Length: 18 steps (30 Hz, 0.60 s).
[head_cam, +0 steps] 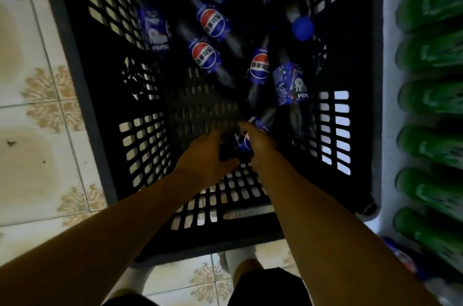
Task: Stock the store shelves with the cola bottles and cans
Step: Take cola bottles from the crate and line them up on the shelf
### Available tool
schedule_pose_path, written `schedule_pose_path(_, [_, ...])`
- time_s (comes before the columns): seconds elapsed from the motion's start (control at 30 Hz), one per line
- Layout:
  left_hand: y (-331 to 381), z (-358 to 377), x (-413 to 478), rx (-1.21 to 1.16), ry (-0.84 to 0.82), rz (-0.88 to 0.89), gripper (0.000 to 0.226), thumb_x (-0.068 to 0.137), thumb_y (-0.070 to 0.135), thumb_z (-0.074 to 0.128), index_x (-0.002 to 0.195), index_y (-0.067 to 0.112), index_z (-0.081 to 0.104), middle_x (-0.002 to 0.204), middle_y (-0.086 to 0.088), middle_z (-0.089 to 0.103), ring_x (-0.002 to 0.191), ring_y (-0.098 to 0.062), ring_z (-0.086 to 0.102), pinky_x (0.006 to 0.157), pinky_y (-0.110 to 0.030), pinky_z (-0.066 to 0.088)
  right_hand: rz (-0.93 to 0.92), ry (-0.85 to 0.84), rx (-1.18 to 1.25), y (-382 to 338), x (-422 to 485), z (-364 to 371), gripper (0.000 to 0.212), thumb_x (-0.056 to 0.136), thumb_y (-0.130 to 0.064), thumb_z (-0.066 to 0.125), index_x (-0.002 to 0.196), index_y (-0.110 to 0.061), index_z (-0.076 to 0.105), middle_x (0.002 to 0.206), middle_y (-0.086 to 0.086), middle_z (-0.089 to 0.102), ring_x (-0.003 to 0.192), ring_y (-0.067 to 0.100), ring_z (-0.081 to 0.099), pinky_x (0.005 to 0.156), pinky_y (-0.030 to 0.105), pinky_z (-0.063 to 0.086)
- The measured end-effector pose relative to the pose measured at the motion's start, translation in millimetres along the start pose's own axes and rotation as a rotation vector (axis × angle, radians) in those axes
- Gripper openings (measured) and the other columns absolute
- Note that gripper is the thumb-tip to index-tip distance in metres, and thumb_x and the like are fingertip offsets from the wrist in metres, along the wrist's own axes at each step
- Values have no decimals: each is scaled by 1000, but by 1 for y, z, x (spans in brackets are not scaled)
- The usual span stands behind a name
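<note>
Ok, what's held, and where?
One bottle, both hands: right hand round its labelled middle, left hand on its near, dark end. Which end is unclear.

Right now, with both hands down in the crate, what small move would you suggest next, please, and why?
Probably lift the cola bottle straight up out of the crate: the left hand and the right hand both grip it, low inside the near end.

Single head cam, worn, aimed steeply down, close above black slotted plastic crate (110, 107) on pale patterned tile floor (32, 60).
</note>
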<state>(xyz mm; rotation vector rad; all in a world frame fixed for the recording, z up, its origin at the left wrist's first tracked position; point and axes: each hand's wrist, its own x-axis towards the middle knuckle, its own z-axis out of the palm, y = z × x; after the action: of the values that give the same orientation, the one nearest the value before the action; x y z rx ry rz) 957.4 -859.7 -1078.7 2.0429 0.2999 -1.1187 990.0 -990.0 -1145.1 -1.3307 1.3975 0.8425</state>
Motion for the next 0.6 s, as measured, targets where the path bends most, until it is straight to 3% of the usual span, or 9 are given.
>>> schedule_pose_path(0.13, [24, -34, -43, 58, 6, 42, 78, 76, 47, 73, 142, 25, 37, 138, -5, 48, 126, -23, 46, 102, -40, 43, 189, -273, 138, 1, -72, -10, 39, 85, -36, 67, 115, -12, 67, 117, 18, 66, 105, 34, 63, 90, 45, 53])
schedule_pose_path(0.3, [59, -80, -133, 8, -115, -20, 93, 69, 51, 77, 144, 28, 28, 134, 0, 52, 117, -19, 55, 98, -37, 47, 203, -328, 177, -3, -197, -11, 31, 81, -32, 73, 105, -12, 68, 93, 14, 74, 89, 29, 70, 71, 38, 57])
schedule_pose_path(0.4, [78, -117, -194, -9, -87, -32, 95, 70, 49, 78, 146, 29, 24, 128, 3, 57, 108, -16, 61, 90, -28, 51, 158, -336, 249, -15, -277, -11, 42, 76, -31, 78, 112, -12, 66, 99, 14, 73, 94, 30, 69, 78, 42, 57])
schedule_pose_path(0.47, [98, -143, -236, -81, -77, -47, 88, 69, 50, 78, 141, 29, 31, 106, 11, 63, 85, -5, 65, 73, -17, 53, 109, -336, 230, -25, -332, -15, 51, 73, -36, 80, 117, -13, 64, 105, 14, 72, 99, 31, 67, 86, 47, 55])
schedule_pose_path(0.53, [126, -170, -278, -158, -75, -63, 83, 63, 55, 77, 132, 28, 40, 97, 10, 66, 80, -9, 66, 74, -24, 56, 31, -322, 126, -38, -389, -26, 68, 72, -51, 76, 126, -13, 59, 116, 13, 67, 106, 32, 64, 93, 49, 52])
schedule_pose_path(0.6, [158, -198, -319, -331, -99, -92, 75, 60, 54, 72, 124, 20, 52, 103, -3, 69, 90, -22, 68, 86, -40, 55, -48, -318, 11, -50, -445, -46, 91, 63, -72, 67, 131, -13, 54, 122, 10, 64, 109, 29, 62, 97, 46, 50])
